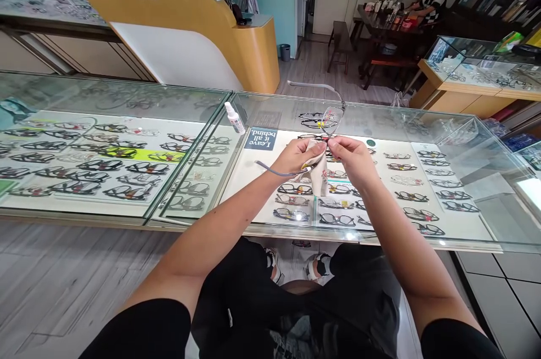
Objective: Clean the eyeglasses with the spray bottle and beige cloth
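Above the glass counter I hold a pair of eyeglasses (331, 117) between both hands, one lens and a grey-tipped temple arm standing up and the other arm pointing left. My left hand (299, 155) is closed around a light patterned cloth (320, 177) that wraps one side of the glasses; the lens under it is hidden. With thumb and fingers pinched, my right hand (350, 157) grips the frame near its middle, beside the cloth. A small white spray bottle (235, 119) stands on the counter, to the left of my hands.
Rows of eyeglasses (337, 218) lie inside the glass display counter (270, 229) before me. A blue card (261, 139) is left of my hands. Beyond are a yellow cashier desk (253, 54), a bench (340, 38), and a person (431, 1) seated at a dark table.
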Demonstrator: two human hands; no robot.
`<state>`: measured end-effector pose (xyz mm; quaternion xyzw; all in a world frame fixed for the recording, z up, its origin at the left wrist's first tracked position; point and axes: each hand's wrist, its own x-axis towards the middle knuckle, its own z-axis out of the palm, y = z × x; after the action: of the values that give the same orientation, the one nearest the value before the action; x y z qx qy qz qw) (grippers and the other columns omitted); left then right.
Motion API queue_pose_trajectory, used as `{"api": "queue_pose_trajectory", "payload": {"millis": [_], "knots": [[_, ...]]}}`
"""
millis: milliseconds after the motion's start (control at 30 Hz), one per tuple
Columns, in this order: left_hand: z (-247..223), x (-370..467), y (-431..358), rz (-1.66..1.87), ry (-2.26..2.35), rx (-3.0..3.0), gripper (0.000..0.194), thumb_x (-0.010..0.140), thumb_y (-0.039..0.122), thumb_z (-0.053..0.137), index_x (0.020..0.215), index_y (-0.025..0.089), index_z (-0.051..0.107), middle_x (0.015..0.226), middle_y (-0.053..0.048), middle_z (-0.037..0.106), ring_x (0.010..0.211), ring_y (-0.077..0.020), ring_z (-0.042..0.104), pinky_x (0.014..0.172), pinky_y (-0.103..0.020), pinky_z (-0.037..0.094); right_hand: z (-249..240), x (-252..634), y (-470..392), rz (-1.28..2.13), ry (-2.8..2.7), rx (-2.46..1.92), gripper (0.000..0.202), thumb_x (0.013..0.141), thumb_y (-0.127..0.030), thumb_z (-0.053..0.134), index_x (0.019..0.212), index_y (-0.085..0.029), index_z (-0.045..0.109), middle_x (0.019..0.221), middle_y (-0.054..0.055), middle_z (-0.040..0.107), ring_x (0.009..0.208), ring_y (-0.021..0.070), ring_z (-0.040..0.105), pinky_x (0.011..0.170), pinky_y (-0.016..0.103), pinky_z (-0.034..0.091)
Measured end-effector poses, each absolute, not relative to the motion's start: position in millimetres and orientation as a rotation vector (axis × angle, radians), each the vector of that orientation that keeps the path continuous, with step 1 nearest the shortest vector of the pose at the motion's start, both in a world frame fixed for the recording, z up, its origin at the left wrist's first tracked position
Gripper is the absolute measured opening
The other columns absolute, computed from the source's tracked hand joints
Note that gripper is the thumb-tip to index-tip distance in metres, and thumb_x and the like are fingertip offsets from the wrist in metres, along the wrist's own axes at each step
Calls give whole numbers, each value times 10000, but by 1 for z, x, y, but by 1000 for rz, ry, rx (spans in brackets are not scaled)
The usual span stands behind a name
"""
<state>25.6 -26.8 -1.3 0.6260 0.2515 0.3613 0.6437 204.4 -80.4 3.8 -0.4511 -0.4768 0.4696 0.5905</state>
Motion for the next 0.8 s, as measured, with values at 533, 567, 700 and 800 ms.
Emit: {"api": "queue_pose_trajectory", "payload": {"millis": [533,567,700,800], "knots": [[-9,29,-27,897,583,1444,713,779,850,821,822,150,691,729,1,642,681,-124,537,661,-263,440,-7,200,-77,1161,-995,-963,333,739,-568,982,819,-268,862,988,25,834,775,156,597,757,328,512],[-8,29,-26,913,576,1431,703,782,835,831,838,146,704,743,0,650,690,-120,542,669,-258,443,-7,199,-77,1148,-980,-959,336,737,-569,983,827,-268,862,997,27,834,798,163,619,775,332,526],[-2,25,-27,867,500,1375,637,813,717,887,1062,140,781,867,-34,736,794,-151,645,746,-263,503,-4,195,-79,1161,-882,-971,404,688,-592,998,884,-268,858,1047,40,837,918,218,711,841,364,582],[2,23,-29,843,499,1351,644,754,616,972,1138,130,795,927,-53,770,851,-170,686,788,-272,525,-4,193,-79,1164,-904,-1021,464,688,-649,974,911,-264,842,1049,45,836,903,227,717,816,372,590]]}}
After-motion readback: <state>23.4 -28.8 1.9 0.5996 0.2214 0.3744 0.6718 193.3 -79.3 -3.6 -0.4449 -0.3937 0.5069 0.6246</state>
